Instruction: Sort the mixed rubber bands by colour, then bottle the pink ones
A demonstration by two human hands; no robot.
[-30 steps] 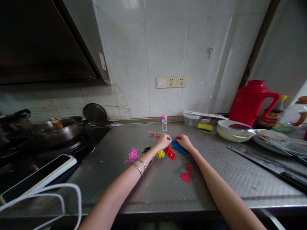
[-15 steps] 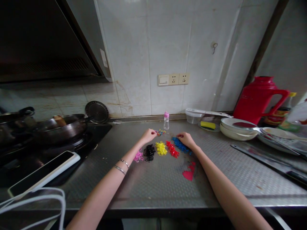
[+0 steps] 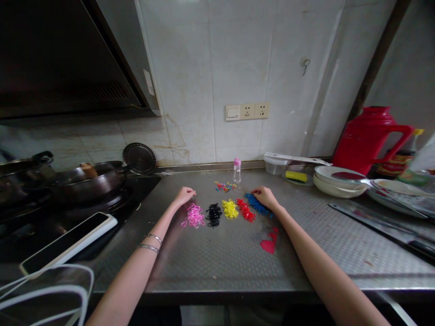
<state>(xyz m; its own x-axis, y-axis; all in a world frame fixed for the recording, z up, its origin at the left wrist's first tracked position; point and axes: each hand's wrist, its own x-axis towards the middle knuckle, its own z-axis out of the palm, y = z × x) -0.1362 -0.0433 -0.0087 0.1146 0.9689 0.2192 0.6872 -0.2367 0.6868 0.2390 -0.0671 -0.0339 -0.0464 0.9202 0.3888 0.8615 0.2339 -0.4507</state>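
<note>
Beside pink bands (image 3: 193,216), left hand (image 3: 184,195) curls; right hand (image 3: 265,197) touches blue bands (image 3: 255,206) (grips unclear).

A big red jug (image 3: 369,136) stands at the right of the frame, with white bowls (image 3: 335,183) just below it. A dark pan (image 3: 88,183) sits at the left. A phone (image 3: 68,242) lies lower left. Wall sockets (image 3: 248,111) are up in the middle.

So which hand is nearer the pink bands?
Left. The left hand is just behind the pink bands; the right hand is at the row's far end, on the blue bands.
</note>
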